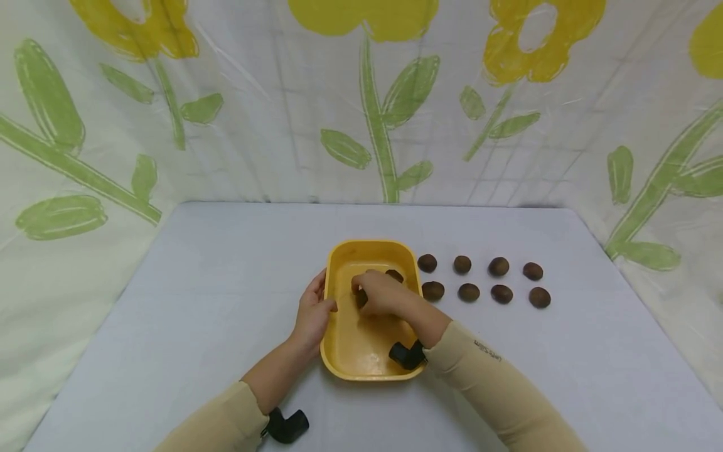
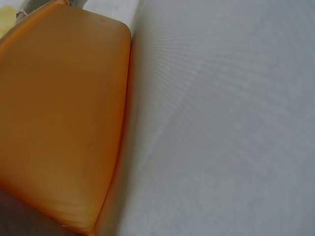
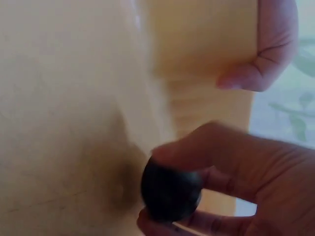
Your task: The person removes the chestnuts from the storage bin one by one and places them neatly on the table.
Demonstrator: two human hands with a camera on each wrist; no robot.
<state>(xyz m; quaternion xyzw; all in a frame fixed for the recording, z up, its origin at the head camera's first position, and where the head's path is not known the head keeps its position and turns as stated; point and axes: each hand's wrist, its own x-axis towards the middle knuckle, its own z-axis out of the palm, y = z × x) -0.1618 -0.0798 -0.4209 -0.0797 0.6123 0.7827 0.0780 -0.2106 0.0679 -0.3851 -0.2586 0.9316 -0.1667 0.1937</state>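
Note:
A yellow plastic tray (image 1: 361,361) with raised walls and rounded corners stands on the table. At its left wall my left hand (image 1: 312,317) grips the rim, thumb hooked inside and fingers along the outside. My right hand (image 1: 384,294) reaches over the right wall into the tray. Between thumb and fingers it pinches a dark brown, smooth, chestnut-like ball (image 3: 170,191), held close over the tray floor. Another brown ball (image 1: 394,275) shows in the tray behind the right hand, partly hidden by it. The left wrist view shows the tray's orange-looking outer wall (image 2: 64,108).
Several similar brown balls lie right of the tray in two rows, a back row (image 1: 499,267) and a front row (image 1: 501,294). The white-covered table (image 1: 214,263) ends at a cloth backdrop (image 1: 254,125) painted with flowers. Black wrist cameras (image 1: 288,427) sit at both sleeves.

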